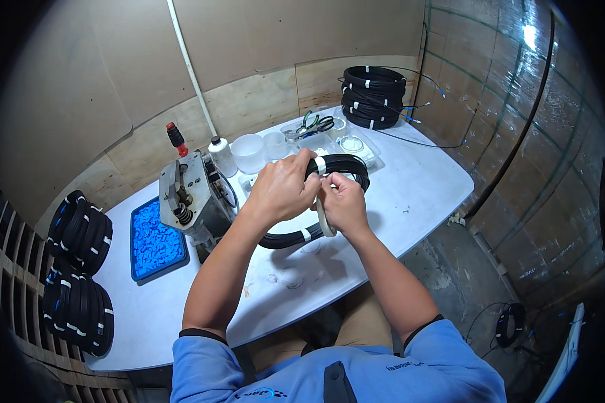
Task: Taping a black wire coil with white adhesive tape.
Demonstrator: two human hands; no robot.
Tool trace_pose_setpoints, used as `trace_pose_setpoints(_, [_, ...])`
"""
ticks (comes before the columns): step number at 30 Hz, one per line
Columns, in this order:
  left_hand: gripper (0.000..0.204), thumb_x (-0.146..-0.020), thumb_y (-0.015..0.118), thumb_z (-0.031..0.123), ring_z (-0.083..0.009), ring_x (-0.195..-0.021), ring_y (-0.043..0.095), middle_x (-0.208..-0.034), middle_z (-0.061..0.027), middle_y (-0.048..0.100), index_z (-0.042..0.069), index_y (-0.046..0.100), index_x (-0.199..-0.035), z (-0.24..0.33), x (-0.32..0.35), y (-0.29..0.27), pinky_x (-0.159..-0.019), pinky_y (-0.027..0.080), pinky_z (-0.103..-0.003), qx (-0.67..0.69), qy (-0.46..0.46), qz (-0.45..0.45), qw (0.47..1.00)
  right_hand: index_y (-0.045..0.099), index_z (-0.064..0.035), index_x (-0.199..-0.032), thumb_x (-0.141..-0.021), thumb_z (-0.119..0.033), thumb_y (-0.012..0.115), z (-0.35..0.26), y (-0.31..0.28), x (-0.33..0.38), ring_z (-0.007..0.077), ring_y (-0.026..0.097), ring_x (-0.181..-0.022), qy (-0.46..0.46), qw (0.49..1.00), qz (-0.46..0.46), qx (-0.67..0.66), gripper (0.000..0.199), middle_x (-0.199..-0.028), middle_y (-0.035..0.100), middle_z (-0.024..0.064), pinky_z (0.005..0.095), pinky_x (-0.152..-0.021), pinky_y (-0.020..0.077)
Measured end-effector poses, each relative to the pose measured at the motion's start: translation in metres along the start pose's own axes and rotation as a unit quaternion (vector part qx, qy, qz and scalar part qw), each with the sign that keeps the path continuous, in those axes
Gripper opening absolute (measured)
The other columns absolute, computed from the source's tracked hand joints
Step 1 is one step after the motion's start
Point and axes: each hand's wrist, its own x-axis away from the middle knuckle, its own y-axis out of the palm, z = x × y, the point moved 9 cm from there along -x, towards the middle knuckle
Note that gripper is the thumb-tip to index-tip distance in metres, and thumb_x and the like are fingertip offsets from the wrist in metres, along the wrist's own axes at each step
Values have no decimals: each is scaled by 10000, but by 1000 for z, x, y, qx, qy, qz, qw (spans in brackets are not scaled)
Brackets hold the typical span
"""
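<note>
Two stacks of finished black cable coils banded in white (79, 269) sit at the far left of the white desk (423, 188), then a blue tray of small blue plastic pieces (156, 243), then a grey metal bench tool with a spring and a red-tipped handle (189, 198). Just right of it, the left hand (282, 189) is closed around the top of a black coil of cable (346, 164), held above the desk centre, while the right hand (343, 201) pinches a white strip of tape (325, 218) against the loop. The wrap likely goes best with the strands bunched tight and the tape kept taut. Clear plastic cups and a tray with scissors (316, 124) stand behind; another black coil stack (373, 96) lies far right, well apart, so nothing crowds the hands.
</note>
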Motion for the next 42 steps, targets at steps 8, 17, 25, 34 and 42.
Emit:
trace_pose_setpoints(8, [487, -884, 668, 480, -434, -739, 668, -784, -223, 682, 40, 572, -1068, 36, -3, 4, -659, 526, -495, -38, 70, -7, 997, 689, -63, -841, -910, -206, 513, 49, 18, -7, 439, 674, -705, -213, 859, -38, 465, 236, -708, 678, 214, 512, -693, 560])
trace_pose_setpoints(17, [358, -877, 715, 269, -426, -762, 657, -785, -220, 663, 30, 525, -1064, -22, -11, 2, -654, 511, -497, -56, 28, 21, 998, 416, -56, -1490, -888, -140, 722, -83, -54, 41, 120, 675, -651, -218, 949, -33, 225, 681, -734, 723, 89, 273, -692, 541])
trace_pose_setpoints(25, [234, -822, 672, 111, -411, -741, 655, -816, -177, 671, 54, 547, -1011, -11, -16, 6, -645, 509, -505, -84, 19, 24, 996, 729, -22, -1060, -815, -154, 709, -71, -117, -73, 229, 721, -838, -247, 922, 57, 292, 279, -936, 746, 137, 342, -800, 545])
trace_pose_setpoints(34, [211, -810, 659, 101, -415, -711, 650, -786, -175, 660, 58, 548, -984, -9, -13, 7, -619, 512, -512, -96, 3, 26, 995, 746, -80, -1084, -781, -131, 634, 86, -127, -212, 353, 698, -923, -61, 869, -54, 488, 326, -980, 718, 210, 397, -890, 537])
trace_pose_setpoints(42, [201, -816, 648, 101, -422, -731, 650, -798, -187, 663, 48, 549, -983, -17, -21, 10, -639, 508, -516, -98, -20, 5, 995, 676, -78, -1247, -854, -235, 725, 54, -103, -196, 255, 688, -1033, -71, 958, -90, 263, 426, -1074, 726, 153, 356, -938, 515])
